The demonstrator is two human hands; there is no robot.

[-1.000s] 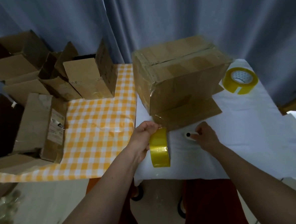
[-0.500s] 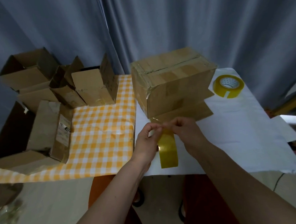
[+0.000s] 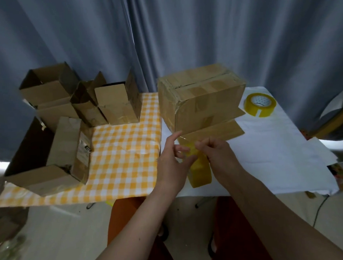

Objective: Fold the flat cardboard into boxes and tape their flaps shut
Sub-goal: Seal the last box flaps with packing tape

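Observation:
A brown cardboard box (image 3: 205, 99) stands on the white cloth, its top seam taped and one flap (image 3: 213, 131) lying flat toward me. Just in front of it I hold a yellow tape roll (image 3: 201, 174) on edge between my hands. My left hand (image 3: 172, 164) steadies the roll with thumb and lower fingers, its index finger raised toward the box. My right hand (image 3: 218, 153) pinches the loose tape end at the top of the roll. A short clear strip runs from the roll up toward the box's lower corner.
A second yellow tape roll (image 3: 260, 106) lies right of the box. Several open and flattened cardboard boxes (image 3: 113, 105) crowd the yellow checked cloth (image 3: 124, 153) at left. Grey curtains hang behind. The table's near edge is by my knees.
My right hand left the small white object on the cloth and came to the roll. Both hands now work the tape end; my left index finger has lifted. The camera tilted upward.

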